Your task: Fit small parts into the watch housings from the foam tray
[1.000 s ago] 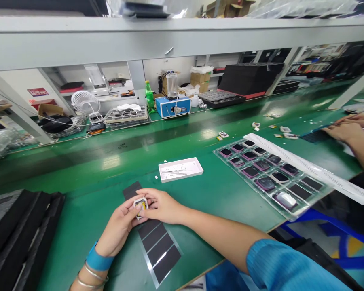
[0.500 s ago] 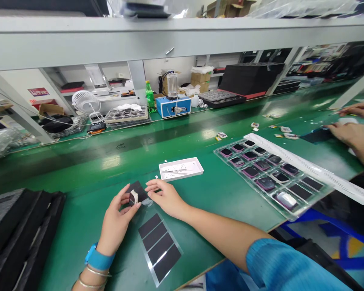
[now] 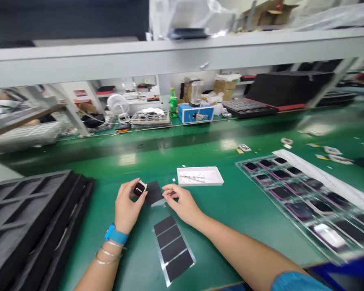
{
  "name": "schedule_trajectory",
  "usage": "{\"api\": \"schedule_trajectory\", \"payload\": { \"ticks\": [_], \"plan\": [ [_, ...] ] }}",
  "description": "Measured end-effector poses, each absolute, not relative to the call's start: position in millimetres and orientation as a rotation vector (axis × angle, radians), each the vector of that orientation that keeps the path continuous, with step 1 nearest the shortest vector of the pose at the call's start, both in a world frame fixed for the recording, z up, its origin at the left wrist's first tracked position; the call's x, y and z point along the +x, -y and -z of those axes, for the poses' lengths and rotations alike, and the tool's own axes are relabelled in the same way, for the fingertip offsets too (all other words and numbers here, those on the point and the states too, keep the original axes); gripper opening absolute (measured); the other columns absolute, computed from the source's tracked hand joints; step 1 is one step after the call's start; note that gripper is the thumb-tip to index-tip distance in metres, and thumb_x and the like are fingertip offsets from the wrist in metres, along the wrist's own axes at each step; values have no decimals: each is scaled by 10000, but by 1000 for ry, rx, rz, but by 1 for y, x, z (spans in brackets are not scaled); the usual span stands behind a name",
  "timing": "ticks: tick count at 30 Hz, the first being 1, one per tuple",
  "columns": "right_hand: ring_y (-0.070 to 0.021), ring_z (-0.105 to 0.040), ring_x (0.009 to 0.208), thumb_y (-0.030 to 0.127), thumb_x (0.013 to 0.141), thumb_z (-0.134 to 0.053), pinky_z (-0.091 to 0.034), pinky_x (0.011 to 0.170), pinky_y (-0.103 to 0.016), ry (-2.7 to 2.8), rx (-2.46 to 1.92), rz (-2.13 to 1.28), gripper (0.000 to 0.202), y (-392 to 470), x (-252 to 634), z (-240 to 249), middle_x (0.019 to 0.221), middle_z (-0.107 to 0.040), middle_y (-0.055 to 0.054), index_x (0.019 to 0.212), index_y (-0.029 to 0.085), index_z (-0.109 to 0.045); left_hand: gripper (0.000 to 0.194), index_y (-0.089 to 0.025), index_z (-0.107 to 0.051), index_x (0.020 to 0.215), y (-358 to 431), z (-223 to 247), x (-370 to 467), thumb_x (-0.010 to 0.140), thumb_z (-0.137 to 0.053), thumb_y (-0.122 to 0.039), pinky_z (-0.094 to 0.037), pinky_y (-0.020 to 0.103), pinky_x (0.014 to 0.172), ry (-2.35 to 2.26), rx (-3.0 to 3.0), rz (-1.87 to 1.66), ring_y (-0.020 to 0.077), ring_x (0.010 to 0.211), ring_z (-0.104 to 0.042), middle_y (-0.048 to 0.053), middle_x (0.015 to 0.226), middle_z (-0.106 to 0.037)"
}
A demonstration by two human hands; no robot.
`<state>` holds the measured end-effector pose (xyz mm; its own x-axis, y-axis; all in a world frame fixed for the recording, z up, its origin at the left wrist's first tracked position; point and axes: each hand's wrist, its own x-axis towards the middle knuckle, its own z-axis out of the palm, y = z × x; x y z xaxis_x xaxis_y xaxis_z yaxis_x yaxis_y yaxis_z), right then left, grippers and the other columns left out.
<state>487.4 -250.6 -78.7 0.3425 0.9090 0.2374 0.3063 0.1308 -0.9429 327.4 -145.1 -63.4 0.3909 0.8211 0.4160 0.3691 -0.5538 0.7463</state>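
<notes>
My left hand grips a small square smartwatch body between thumb and fingers. Its dark screen, with small light lettering, faces up, and its rim is whitish. Beside it is a black film piece with a clear strip along its lower edge. My right hand has its thumb and fingertips closed at the film's right edge; the exact contact is hard to make out. Just below, a clear sheet with several black film rectangles lies on the green table.
A shallow white tray with small bits stands beyond my hands. To the right, a clear plastic tray holds several watch screens. Black foam trays are stacked at left. A blue machine and green bottle stand at the back.
The view has swung left, so things appear further right and the co-worker's hands at right are out of view. In my left hand the smartwatch body has turned, bringing its screen up.
</notes>
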Motion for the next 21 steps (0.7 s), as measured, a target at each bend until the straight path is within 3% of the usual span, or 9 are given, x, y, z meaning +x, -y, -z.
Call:
{"api": "schedule_trajectory", "payload": {
  "ticks": [8, 13, 17, 21],
  "plan": [
    [-182, -611, 811, 290, 819, -484, -497, 778, -337, 1292, -1449, -627, 249, 252, 489, 77, 896, -636, -73, 1017, 167, -572, 417, -130, -543, 1175, 87, 7, 272, 787, -567, -281, -358, 407, 921, -1625, 2108, -1727, 282, 1050, -449, 153, 1069, -478],
    [-185, -610, 825, 312, 834, -473, -493, 783, -331, 1322, -1445, -595, 259, 253, 487, 77, 898, -637, -76, 1019, 164, -580, 422, -196, -522, 1200, 49, -34, 243, 778, -518, -205, -310, 556, 864, -2201, 1911, -1234, 375, 1133, -382, 195, 1210, -441],
    [-172, -612, 785, 279, 831, -482, -495, 758, -316, 1331, -1443, -549, 221, 253, 487, 76, 873, -644, -59, 985, 168, -597, 357, -78, -574, 1108, 44, -37, 234, 791, -445, -177, -244, 628, 845, -2299, 1816, -943, 439, 1140, -380, 292, 1183, -457],
    [-159, -624, 767, 170, 794, -506, -497, 738, -284, 1266, -1414, -570, 181, 252, 482, 72, 821, -660, -37, 931, 169, -624, 430, -40, -522, 1164, 57, -35, 234, 837, -403, -292, -196, 659, 864, -2252, 1880, -739, 472, 1192, -324, 308, 1282, -384]
  ]
}}
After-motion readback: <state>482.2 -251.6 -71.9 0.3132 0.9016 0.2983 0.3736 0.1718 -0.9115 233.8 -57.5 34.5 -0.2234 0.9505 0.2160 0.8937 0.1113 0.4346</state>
